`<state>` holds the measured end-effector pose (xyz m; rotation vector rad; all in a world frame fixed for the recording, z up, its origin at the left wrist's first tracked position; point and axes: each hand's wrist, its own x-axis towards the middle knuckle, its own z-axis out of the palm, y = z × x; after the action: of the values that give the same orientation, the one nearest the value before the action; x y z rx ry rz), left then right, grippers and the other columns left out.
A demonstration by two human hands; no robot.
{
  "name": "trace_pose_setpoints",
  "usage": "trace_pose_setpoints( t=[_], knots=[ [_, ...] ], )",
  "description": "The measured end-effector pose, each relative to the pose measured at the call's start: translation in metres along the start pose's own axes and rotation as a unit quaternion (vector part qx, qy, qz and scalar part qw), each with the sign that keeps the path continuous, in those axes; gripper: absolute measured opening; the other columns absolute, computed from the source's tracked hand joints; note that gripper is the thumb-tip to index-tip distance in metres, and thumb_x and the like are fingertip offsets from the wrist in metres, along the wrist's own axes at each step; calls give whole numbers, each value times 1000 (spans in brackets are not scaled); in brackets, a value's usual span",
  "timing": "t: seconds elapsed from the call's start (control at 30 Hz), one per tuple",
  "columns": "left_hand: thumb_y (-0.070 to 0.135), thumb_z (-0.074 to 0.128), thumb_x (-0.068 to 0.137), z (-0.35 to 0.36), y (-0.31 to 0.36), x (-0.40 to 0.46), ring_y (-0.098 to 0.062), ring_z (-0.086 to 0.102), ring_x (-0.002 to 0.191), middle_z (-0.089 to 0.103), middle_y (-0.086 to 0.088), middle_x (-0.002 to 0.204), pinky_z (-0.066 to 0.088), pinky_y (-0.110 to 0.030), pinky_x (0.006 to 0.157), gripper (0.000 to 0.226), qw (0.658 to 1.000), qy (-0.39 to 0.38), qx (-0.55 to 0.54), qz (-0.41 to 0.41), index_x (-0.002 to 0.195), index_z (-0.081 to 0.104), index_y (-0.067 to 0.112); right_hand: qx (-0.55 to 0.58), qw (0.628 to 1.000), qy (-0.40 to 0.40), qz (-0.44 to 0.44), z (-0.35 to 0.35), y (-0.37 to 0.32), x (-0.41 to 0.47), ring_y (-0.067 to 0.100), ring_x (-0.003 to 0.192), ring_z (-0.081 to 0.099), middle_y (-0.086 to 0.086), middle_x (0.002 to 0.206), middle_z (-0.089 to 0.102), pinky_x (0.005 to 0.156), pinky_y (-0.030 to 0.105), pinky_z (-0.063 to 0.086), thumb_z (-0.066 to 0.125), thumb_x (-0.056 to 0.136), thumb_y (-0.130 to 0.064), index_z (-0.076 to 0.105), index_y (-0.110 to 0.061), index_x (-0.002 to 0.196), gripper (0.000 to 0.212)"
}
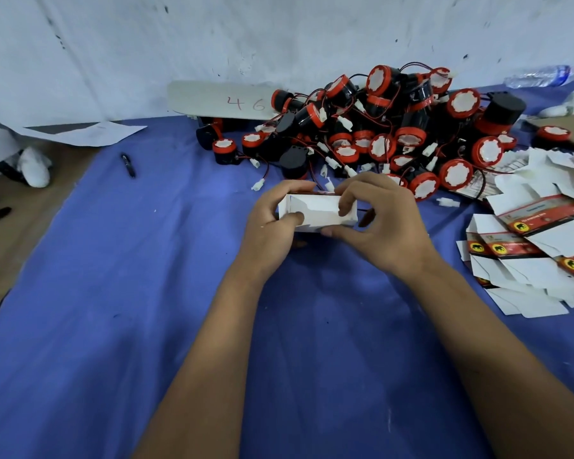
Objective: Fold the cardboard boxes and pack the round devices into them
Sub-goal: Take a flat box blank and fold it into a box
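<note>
A small white cardboard box [315, 212] is held above the blue cloth at the middle of the head view. My left hand [272, 223] grips its left end, thumb on the near face. My right hand [378, 220] holds its right end, with an index finger curled over the top and the thumb under the near edge. Behind the box lies a big heap of round black devices [388, 127] with red rims, white faces and thin wires. Several flat unfolded boxes [537, 253], white with red printed bands, lie spread at the right.
A blue cloth [146, 293] covers the table. A black pen [128, 165] lies at the left middle. A grey card marked 46 [219, 101] leans by the wall. Papers and a white object sit far left; a plastic bottle [537, 76] lies back right.
</note>
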<state>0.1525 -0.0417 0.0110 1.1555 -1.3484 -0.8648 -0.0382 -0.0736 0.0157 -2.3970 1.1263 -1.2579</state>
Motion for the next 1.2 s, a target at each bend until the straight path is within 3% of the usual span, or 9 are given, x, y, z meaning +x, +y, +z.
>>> trace_pose_setpoints(
  t=[0.13, 0.27, 0.43, 0.6, 0.73, 0.87, 0.93, 1.03, 1.2],
  knots=[
    [-12, 49, 88, -9, -1, 1, -5, 66, 109, 70, 19, 115, 64, -40, 85, 56, 998, -42, -45, -11, 120, 73, 28, 77, 996, 5, 46, 1, -2, 0, 11, 103, 63, -3, 105, 67, 77, 27, 51, 92, 73, -22, 65, -16, 76, 27],
    [5, 56, 87, -6, 0, -1, -21, 65, 111, 71, 12, 116, 60, -43, 94, 41, 998, -63, -20, -20, 117, 75, 24, 41, 997, 34, 54, 1, 1, 0, 11, 95, 63, 0, 99, 68, 76, 24, 49, 89, 76, -13, 66, -12, 74, 23],
    [13, 65, 95, 4, 1, -1, -4, 64, 106, 71, 14, 110, 51, -25, 91, 25, 997, -59, 18, 41, 111, 75, 29, -14, 997, 66, 29, 4, 6, 0, 22, 83, 58, 5, 91, 62, 69, 27, 45, 90, 73, -11, 63, -8, 75, 27],
    [6, 65, 83, 6, -7, 0, -14, 60, 121, 68, 5, 123, 50, -34, 103, 41, 981, -24, 155, 112, 123, 70, 12, -30, 995, 96, 21, 11, 12, 0, 23, 74, 49, 5, 86, 54, 63, 39, 45, 75, 69, 4, 56, -8, 75, 23],
    [9, 51, 79, 15, -6, -5, -11, 55, 124, 61, 10, 129, 54, -35, 94, 55, 969, 25, 193, 151, 132, 64, 15, -19, 994, 110, 9, 15, 12, 2, 20, 66, 42, 2, 75, 50, 56, 34, 37, 67, 68, 7, 51, -9, 69, 23],
    [22, 68, 85, 15, -5, -5, -7, 50, 129, 56, 1, 140, 49, -26, 102, 61, 965, 35, 187, 178, 144, 53, 19, 21, 989, 138, 45, 12, 11, 1, 6, 63, 42, -9, 66, 48, 58, 24, 36, 67, 74, 7, 49, -14, 68, 28],
    [20, 79, 86, 15, -7, -4, -3, 50, 130, 53, 11, 140, 49, -28, 106, 73, 970, 30, 179, 161, 151, 45, 19, 57, 986, 133, 79, 10, 9, 0, 4, 62, 45, -13, 66, 50, 60, 20, 36, 73, 78, 2, 52, -15, 69, 28],
    [17, 78, 92, 14, -8, -3, 4, 55, 119, 52, 28, 128, 55, -28, 94, 67, 986, 57, 129, 92, 150, 45, 21, 144, 979, 100, 104, 7, 2, 1, 7, 56, 46, -8, 67, 54, 56, 19, 37, 83, 84, -13, 55, -20, 75, 30],
    [14, 69, 98, 15, -6, -2, -11, 57, 122, 60, 5, 128, 51, -36, 104, 49, 996, 68, 55, 25, 144, 52, 18, 193, 976, 35, 97, 6, -1, 1, 31, 72, 62, 1, 93, 64, 61, 42, 53, 80, 86, -8, 62, -16, 97, 22]
  ],
)
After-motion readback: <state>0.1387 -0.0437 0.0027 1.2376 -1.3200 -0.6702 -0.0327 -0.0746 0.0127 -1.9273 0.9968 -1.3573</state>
